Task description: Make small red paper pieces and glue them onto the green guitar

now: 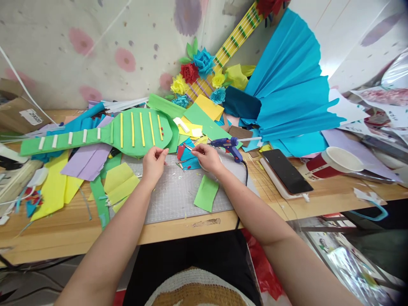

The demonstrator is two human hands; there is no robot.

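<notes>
Green paper guitar (127, 132), perhaps 5 yellow strips, beside 2 hands (153, 163).

Craft workspace, wooden table (73, 229) strewn with coloured paper scraps (87, 161), cutting mat (178, 193), glue gun (228, 146), paper flowers (197, 72)

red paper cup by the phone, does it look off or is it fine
The red paper cup lies tipped on its side, right of the phone, its open mouth facing the camera. No spill shows around it.
</notes>
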